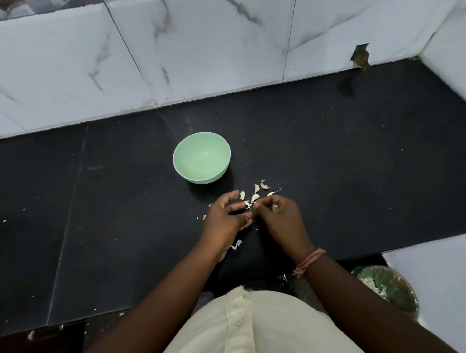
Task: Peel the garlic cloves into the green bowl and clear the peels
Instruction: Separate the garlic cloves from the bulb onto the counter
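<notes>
While I look down from the head camera, nearest to me is a pale buttoned shirt (249,333), and to the right of it, below the desk edge, a green bin (386,287) dusted with white scraps. Both forearms reach forward over the black desk (121,208); the right wrist wears a pink thread band (309,262). A curl of white peel (236,244) lies on the desk just beside the left wrist. My left hand (224,220) has its fingers curled inward, the index finger raised, and its fingertips meet those of my right hand (279,218); between them they seem to pinch a garlic clove (247,204), though I cannot tell exactly which fingers hold it. The right hand is curled too, and something pale shows between its fingers. Just past the hands, a few loose garlic cloves (256,189) and bits of skin are scattered on the desk. Beyond them, a little to the left, the green bowl (201,158) stands upright on the desk, apart from the cloves, with nothing visible inside. Farthest back rises a white marble-patterned tiled wall (194,50).
</notes>
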### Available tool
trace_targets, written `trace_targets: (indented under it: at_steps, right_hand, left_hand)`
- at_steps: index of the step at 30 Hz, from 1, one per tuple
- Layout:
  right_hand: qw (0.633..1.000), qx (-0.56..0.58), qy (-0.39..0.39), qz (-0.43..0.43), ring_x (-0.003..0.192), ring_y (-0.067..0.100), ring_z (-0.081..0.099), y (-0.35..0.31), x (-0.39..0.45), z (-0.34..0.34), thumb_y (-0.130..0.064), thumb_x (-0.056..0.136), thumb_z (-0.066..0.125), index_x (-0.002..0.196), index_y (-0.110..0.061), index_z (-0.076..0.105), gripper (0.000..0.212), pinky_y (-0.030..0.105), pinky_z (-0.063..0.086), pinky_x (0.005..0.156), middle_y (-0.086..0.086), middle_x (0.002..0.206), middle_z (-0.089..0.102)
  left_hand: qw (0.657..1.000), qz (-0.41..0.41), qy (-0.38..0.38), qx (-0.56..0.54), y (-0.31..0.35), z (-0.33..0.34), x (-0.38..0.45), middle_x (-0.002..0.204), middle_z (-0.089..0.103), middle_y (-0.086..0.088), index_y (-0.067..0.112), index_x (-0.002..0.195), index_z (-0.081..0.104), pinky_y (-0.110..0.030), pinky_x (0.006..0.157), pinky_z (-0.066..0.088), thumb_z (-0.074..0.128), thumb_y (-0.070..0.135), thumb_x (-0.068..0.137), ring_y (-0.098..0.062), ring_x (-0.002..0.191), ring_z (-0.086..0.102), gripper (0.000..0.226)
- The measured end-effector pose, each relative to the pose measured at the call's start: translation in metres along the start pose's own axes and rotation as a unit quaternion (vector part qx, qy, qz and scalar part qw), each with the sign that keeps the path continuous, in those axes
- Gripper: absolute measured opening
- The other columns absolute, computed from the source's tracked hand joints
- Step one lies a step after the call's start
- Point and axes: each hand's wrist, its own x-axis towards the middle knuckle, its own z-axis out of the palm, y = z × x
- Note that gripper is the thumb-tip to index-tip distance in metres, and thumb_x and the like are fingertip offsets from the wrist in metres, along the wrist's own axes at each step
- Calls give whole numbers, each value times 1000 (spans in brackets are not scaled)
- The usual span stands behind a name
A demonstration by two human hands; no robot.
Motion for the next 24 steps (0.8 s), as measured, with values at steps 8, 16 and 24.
trace_targets:
  at_steps: [8, 16, 24]
  right_hand:
    - [1000, -17, 22, 13, 57, 4, 57, -6, 16, -10, -10, 90, 61, 113, -20, 68, 26, 23, 48, 58, -4, 76, 67]
    - [969, 203, -126, 56, 67, 20, 63, -19, -3, 22, 7, 100, 36, 120, -8, 44, 26, 29, 52, 60, 14, 90, 69]
    - [953, 250, -147, 87, 87, 20, 69, -17, -20, 43, -8, 99, 60, 110, -2, 70, 15, 32, 61, 78, 13, 94, 73]
  left_hand:
    - [998, 13, 62, -17, -7, 2, 3, 100, 69, -12, 7, 108, 67, -25, 73, 59, 58, -10, 92, -14, 77, 67, 25]
    - [999, 24, 36, -11, -3, -17, -10, 93, 76, -8, 11, 106, 73, -23, 72, 53, 62, 8, 96, -14, 81, 64, 15]
    - [996, 36, 43, -64, 0, -41, -23, 92, 74, -16, 4, 111, 72, -25, 74, 57, 68, 5, 92, -19, 84, 71, 20]
